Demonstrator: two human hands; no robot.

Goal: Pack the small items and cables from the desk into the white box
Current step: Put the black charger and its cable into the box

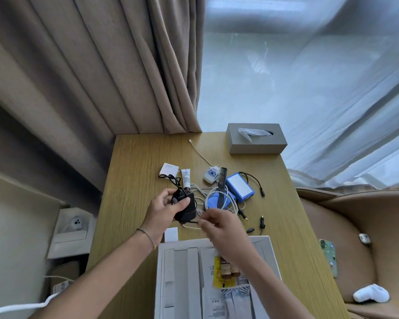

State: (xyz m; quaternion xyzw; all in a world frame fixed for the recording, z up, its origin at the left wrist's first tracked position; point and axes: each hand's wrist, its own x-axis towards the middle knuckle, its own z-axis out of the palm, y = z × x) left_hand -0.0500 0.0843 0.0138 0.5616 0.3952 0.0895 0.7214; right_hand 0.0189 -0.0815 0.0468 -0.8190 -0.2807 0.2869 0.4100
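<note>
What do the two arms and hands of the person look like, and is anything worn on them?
Both forearms are bare up to the edge of the picture; no sleeves, gloves or watch show. The left hand has a thin bracelet around the wrist, a dark slim band with a small golden part. The right hand is a little blurred, and no ring or band can be seen on it.

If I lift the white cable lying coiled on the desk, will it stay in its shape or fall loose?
The white cable probably flops: its loops look thin and untied. It may drag the black comb lying across it. It seems light.
</note>
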